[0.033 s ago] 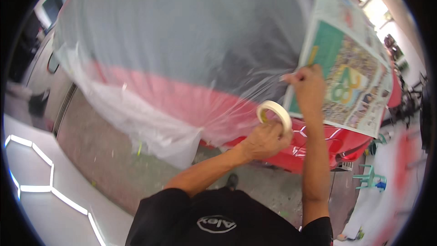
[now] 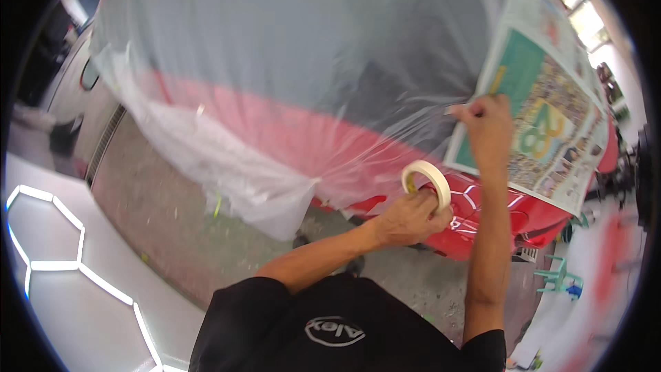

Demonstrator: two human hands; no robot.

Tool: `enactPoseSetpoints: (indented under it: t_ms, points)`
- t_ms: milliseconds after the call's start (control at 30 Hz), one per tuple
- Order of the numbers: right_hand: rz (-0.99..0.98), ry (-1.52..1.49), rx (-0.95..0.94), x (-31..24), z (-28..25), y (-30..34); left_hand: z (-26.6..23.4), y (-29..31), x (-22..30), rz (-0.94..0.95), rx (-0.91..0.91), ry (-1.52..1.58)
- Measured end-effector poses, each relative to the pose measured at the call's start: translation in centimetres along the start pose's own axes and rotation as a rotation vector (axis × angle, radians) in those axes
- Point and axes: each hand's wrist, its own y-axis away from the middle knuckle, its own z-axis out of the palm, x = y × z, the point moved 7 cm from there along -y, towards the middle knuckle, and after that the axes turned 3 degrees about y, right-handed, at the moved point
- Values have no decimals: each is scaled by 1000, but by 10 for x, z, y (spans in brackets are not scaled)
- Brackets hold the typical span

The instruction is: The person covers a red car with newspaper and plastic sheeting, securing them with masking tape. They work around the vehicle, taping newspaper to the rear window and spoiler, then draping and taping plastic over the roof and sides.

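Note:
A red car (image 2: 482, 227) stands in front of me under a clear plastic sheet (image 2: 275, 83). Sheets of newspaper (image 2: 551, 117) lie over its right part. My left hand (image 2: 413, 219) grips a roll of cream masking tape (image 2: 428, 182) just in front of the car's red body. Above it, my right hand (image 2: 487, 127) presses its fingertips on the left edge of the newspaper where it meets the plastic. Whether a strip of tape runs between the roll and my right hand cannot be made out.
The plastic hangs loose in a bunch (image 2: 227, 179) down to the concrete floor (image 2: 172, 234). A white vehicle (image 2: 72, 89) is at the left. A green plastic stool (image 2: 559, 277) stands at the lower right. A glossy surface with hexagonal light reflections (image 2: 55, 262) lies at the lower left.

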Motion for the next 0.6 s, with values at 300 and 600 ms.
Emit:
enactPoseSetpoints:
  t_ms: [300,600]
  points:
    - [85,2,-97,-12,16,-15,22,335,-126,-1821,420,-46]
    - [183,-214,-129,14,14,-19,-13,381,-188,-1749,354,-262]
